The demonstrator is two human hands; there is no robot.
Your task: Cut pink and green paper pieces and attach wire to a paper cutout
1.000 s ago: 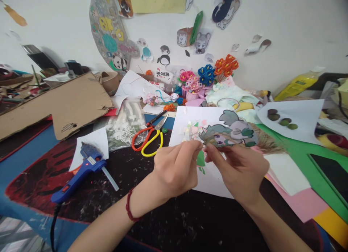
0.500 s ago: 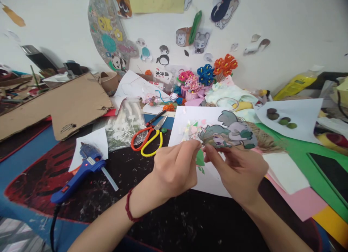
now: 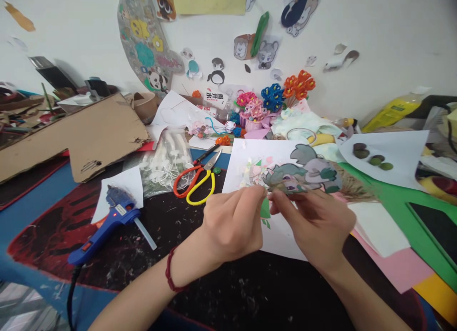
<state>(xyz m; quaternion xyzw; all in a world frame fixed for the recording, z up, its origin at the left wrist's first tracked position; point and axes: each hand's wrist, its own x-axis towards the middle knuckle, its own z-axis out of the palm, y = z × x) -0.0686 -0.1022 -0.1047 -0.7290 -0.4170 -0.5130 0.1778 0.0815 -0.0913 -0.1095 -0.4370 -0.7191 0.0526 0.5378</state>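
Note:
A cartoon cutout point(image 3: 303, 171) with grey-green hair and a pale body is held up in front of me, above a white sheet. My right hand point(image 3: 316, 221) grips its lower edge, thumb on the near side. At the cutout's left edge, my left hand point(image 3: 235, 221) is closed in a pinch, its fingertips touching that corner. What lies between those fingertips is mostly hidden. Beneath both hands, the white sheet point(image 3: 282, 243) carries small green and pink paper scraps point(image 3: 264, 209).
Scissors point(image 3: 200, 179) with red and yellow handles lie left of the sheet. A blue glue gun point(image 3: 107, 231) with a cord rests farther left, beside brown cardboard point(image 3: 103, 136). Coloured paper point(image 3: 396, 269) and a dark phone-like slab point(image 3: 433, 231) lie at right. Craft flowers point(image 3: 271, 98) stand behind.
Both hands keep their hold on the cutout with barely any movement. The whole view has shifted slightly, so things appear a little farther right.

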